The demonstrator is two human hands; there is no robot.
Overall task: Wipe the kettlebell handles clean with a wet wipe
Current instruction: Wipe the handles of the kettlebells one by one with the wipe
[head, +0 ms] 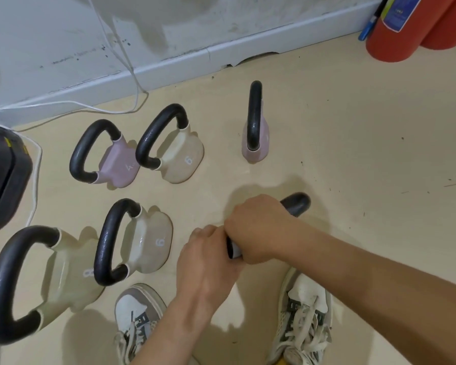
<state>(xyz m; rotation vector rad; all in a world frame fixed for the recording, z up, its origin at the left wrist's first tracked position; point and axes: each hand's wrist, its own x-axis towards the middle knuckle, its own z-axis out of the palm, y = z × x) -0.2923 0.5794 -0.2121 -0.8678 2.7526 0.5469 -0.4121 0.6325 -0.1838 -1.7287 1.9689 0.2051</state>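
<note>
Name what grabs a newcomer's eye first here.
The left hand and right hand grip a black handle at centre frame. Five more kettlebells stand to the left and beyond. A red extinguisher sits top right.

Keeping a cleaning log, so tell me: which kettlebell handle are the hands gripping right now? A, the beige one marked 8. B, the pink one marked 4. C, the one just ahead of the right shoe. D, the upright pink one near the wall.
C: the right hand and left hand both curl round the black kettlebell handle just ahead of the right shoe.
</note>
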